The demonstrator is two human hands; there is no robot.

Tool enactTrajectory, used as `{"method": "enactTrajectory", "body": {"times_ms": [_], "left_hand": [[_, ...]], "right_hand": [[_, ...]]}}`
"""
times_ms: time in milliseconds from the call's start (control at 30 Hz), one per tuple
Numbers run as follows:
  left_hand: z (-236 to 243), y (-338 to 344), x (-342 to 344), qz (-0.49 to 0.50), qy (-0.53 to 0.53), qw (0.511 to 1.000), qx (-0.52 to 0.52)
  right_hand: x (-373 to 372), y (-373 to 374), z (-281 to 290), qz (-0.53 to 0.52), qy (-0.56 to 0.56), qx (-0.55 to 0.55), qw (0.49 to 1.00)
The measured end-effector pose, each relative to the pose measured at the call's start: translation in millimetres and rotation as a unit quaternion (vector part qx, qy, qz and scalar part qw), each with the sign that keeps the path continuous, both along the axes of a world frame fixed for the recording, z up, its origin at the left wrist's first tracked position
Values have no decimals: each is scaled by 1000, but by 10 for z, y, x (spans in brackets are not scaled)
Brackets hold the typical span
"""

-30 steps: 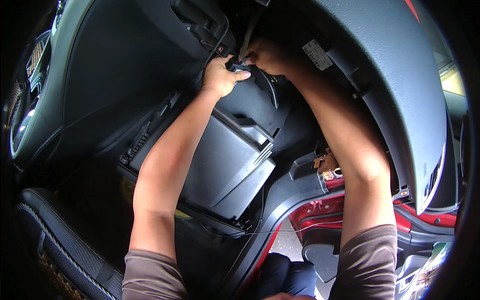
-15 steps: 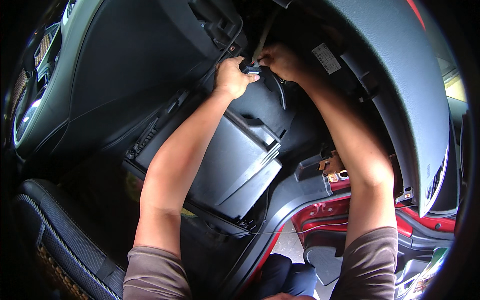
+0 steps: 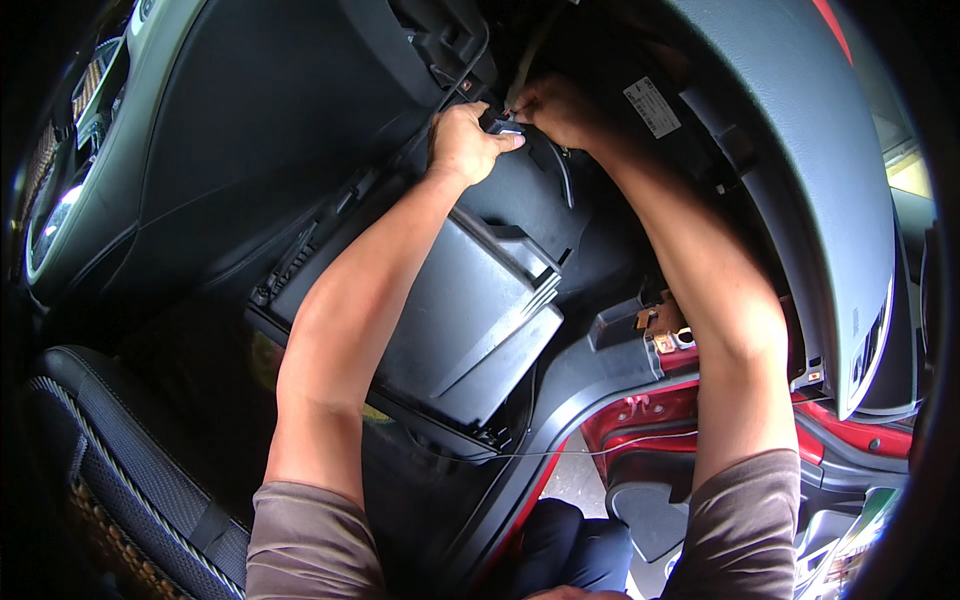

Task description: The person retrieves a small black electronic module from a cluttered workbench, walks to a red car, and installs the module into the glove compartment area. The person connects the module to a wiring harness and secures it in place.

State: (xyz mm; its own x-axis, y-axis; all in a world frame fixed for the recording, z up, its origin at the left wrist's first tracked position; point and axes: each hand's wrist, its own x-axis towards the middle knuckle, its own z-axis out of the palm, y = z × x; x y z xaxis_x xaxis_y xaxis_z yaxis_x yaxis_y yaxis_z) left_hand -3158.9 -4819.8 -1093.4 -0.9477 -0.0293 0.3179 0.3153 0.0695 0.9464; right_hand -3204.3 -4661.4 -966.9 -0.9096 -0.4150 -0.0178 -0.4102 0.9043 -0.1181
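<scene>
Deep under the dashboard, my left hand point(image 3: 464, 146) is closed round a small black box-shaped module point(image 3: 499, 124), its thumb lying along the lit near edge. Close beside it, my right hand point(image 3: 558, 114) pinches the end of a wrapped wiring harness point(image 3: 520, 75) where thin wires meet the module. My fingers partly cover that joint, so I cannot tell whether the plug is seated. A thin dark cable point(image 3: 566, 175) hangs below the right hand. Under my left forearm lies a dark grey glove box point(image 3: 465, 310), tilted down out of the dashboard.
The dashboard panel point(image 3: 800, 130) curves along the right, with a white label point(image 3: 652, 107) on the part beneath it. A seat point(image 3: 130, 440) stands at lower left. A red door sill point(image 3: 620, 425) with a thin wire point(image 3: 600, 452) across it runs below, near bare metal brackets point(image 3: 665, 335).
Both hands and the module sit slightly higher in the picture. My grip on the module and the harness looks the same.
</scene>
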Motion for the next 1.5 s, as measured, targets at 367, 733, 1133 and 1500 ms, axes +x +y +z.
{"method": "enactTrajectory", "body": {"times_ms": [367,733,1133,1500], "left_hand": [[-96,33,-139,-7,14,1000,-18],[-192,103,-231,46,40,998,-10],[-54,44,-3,21,44,999,7],[-14,43,45,3,-7,1000,-13]], "right_hand": [[-31,-67,109,24,-21,117,993],[28,-129,144,39,-1,136,990],[-20,-14,125,68,-9,151,986],[11,-46,172,77,-6,184,980]]}}
